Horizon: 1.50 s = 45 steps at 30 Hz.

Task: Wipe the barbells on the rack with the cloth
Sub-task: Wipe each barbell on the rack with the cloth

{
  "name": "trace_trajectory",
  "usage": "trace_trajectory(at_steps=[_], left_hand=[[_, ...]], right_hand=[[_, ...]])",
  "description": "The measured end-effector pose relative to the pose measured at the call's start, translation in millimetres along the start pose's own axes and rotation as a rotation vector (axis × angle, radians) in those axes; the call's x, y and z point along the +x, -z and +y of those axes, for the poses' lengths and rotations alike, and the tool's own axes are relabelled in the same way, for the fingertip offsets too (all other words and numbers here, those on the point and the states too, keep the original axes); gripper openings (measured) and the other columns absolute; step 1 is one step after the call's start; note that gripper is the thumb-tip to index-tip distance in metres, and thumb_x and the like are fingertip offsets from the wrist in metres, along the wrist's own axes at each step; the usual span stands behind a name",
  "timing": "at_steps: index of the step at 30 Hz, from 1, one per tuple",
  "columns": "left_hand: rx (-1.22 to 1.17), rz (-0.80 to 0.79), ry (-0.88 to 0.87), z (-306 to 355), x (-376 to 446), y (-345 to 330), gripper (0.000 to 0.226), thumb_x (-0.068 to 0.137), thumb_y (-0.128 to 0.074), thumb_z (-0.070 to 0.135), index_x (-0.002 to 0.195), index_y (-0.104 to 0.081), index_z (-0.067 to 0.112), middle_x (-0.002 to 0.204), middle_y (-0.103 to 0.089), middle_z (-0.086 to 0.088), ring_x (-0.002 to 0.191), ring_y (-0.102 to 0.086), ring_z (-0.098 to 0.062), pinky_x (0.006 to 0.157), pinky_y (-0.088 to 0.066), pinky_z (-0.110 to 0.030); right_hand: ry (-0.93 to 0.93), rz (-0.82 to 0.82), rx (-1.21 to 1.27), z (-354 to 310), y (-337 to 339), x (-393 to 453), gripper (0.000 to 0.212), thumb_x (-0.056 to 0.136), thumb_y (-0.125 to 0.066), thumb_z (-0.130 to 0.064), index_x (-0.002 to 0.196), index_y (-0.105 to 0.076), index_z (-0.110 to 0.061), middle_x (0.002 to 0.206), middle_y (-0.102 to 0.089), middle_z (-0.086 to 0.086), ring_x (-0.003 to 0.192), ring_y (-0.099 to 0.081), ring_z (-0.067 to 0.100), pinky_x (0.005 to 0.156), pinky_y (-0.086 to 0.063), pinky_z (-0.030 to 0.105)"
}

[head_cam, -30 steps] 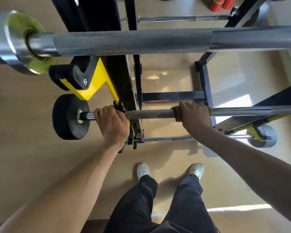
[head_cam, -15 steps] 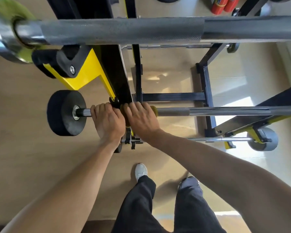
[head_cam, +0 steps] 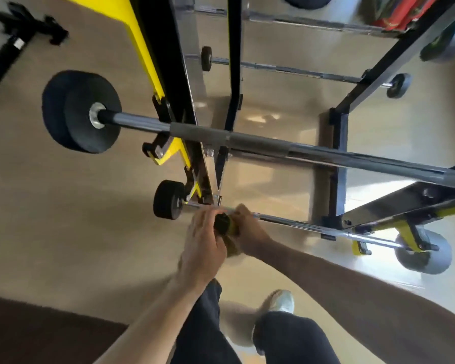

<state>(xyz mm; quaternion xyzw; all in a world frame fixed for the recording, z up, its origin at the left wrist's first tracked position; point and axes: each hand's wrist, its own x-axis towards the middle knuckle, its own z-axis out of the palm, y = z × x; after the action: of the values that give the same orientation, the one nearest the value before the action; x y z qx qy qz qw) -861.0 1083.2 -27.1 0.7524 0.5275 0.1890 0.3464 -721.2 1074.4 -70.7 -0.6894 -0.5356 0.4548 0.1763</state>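
Observation:
The yellow and black rack [head_cam: 153, 56] holds several barbells. The lowest barbell [head_cam: 294, 224] is thin, with a small black plate [head_cam: 168, 199] on its left end and a grey plate [head_cam: 423, 254] on its right. My left hand [head_cam: 204, 243] and my right hand [head_cam: 248, 232] meet at this bar just right of the black plate. Both close around a bunched yellowish cloth [head_cam: 225, 227] held against the bar. Above it lies a thicker barbell [head_cam: 260, 141] with a large black plate [head_cam: 80, 111]. The view is blurred by motion.
Two more thin barbells [head_cam: 286, 69] rest on the far side of the rack. The black rack post [head_cam: 338, 164] stands to the right. A black stand [head_cam: 24, 32] lies on the tan floor at top left. A dark mat [head_cam: 37, 334] is at bottom left.
Both hands have left the thicker barbell and dropped to the lowest bar, coming together around the cloth. My head has tilted down, so the top barbell is out of view.

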Motion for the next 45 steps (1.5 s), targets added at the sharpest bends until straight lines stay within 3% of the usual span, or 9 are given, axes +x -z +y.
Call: trace_trajectory(at_steps=[3, 9, 15, 21, 25, 30, 34, 38, 45], left_hand=[[-0.010, -0.237, 0.141, -30, -15, -48, 0.074, 0.079, -0.066, -0.001, 0.144, -0.040, 0.021, 0.142, -0.043, 0.001, 0.132, -0.043, -0.019, 0.114, -0.039, -0.040], [0.030, -0.431, 0.200, -99, 1, -133, 0.082, 0.089, -0.070, 0.020, 0.154, -0.022, 0.025, 0.142, -0.046, 0.004, 0.133, -0.041, -0.017, 0.118, -0.030, -0.040], [-0.150, -0.514, 0.234, -188, 33, -206, 0.043, 0.085, -0.074, 0.024, 0.123, -0.054, 0.031, 0.113, -0.066, 0.008, 0.106, -0.062, -0.012, 0.095, -0.053, -0.034], [-0.341, -0.462, 0.252, -227, 75, -257, 0.013, 0.098, -0.060, 0.023, 0.099, -0.055, 0.034, 0.094, -0.064, 0.011, 0.094, -0.061, -0.007, 0.074, -0.046, -0.015], [-0.535, -0.450, 0.396, -241, 94, -278, 0.005, 0.100, -0.056, 0.024, 0.099, -0.060, 0.023, 0.101, -0.069, -0.007, 0.101, -0.064, -0.023, 0.085, -0.054, -0.033], [-0.540, -0.377, 0.442, -251, 114, -292, 0.029, 0.093, -0.066, 0.033, 0.109, -0.058, 0.010, 0.097, -0.069, -0.013, 0.074, -0.063, -0.019, 0.076, -0.058, -0.036], [-0.668, -0.553, 0.410, -256, 107, -284, 0.041, 0.083, -0.069, 0.047, 0.093, -0.060, 0.009, 0.076, -0.057, -0.006, 0.070, -0.056, -0.019, 0.075, -0.053, -0.035], [-0.635, -0.571, 0.398, -263, 104, -286, 0.040, 0.078, -0.074, 0.039, 0.108, -0.063, 0.014, 0.113, -0.068, -0.012, 0.111, -0.061, -0.026, 0.096, -0.052, -0.038], [-0.682, -0.556, 0.569, -277, 115, -302, 0.044, 0.083, -0.075, 0.004, 0.123, -0.056, 0.012, 0.121, -0.063, -0.013, 0.107, -0.064, -0.032, 0.076, -0.061, -0.037]], right_hand=[[-0.101, -0.091, 0.019, 40, -10, -4, 0.015, 0.078, -0.074, -0.032, 0.082, -0.064, -0.021, 0.082, -0.066, -0.002, 0.074, -0.059, 0.016, 0.066, -0.050, 0.030], [-0.233, -0.070, 0.128, 140, -38, 30, 0.063, 0.068, -0.084, -0.041, 0.120, -0.057, -0.017, 0.108, -0.066, 0.003, 0.098, -0.062, 0.022, 0.080, -0.053, 0.033], [-0.155, -0.194, 0.179, 221, -71, 90, 0.021, 0.087, -0.072, -0.038, 0.091, -0.073, -0.017, 0.089, -0.069, 0.001, 0.082, -0.061, 0.012, 0.076, -0.052, 0.024], [-0.062, -0.026, 0.239, 271, -96, 149, 0.064, 0.073, -0.076, -0.057, 0.124, -0.053, -0.026, 0.108, -0.065, 0.004, 0.100, -0.063, 0.020, 0.088, -0.056, 0.031], [0.089, 0.039, 0.144, 290, -112, 168, 0.104, 0.053, -0.095, -0.038, 0.136, -0.032, -0.038, 0.124, -0.047, -0.006, 0.109, -0.053, 0.013, 0.087, -0.055, 0.027], [0.253, 0.177, 0.159, 304, -102, 172, 0.055, 0.071, -0.087, -0.022, 0.118, -0.058, -0.024, 0.107, -0.068, -0.006, 0.095, -0.068, 0.009, 0.080, -0.060, 0.028], [0.246, 0.271, 0.157, 316, -93, 168, 0.004, 0.086, -0.075, -0.019, 0.089, -0.072, -0.017, 0.090, -0.074, -0.006, 0.084, -0.070, 0.006, 0.078, -0.059, 0.025], [0.104, 0.378, 0.211, 324, -98, 172, 0.004, 0.092, -0.065, -0.015, 0.089, -0.066, -0.017, 0.082, -0.071, -0.002, 0.079, -0.067, 0.014, 0.066, -0.060, 0.026], [-0.157, 0.531, 0.560, 313, -81, 204, 0.014, 0.094, -0.064, -0.020, 0.103, -0.063, -0.010, 0.095, -0.070, 0.006, 0.084, -0.069, 0.019, 0.061, -0.058, 0.025]])
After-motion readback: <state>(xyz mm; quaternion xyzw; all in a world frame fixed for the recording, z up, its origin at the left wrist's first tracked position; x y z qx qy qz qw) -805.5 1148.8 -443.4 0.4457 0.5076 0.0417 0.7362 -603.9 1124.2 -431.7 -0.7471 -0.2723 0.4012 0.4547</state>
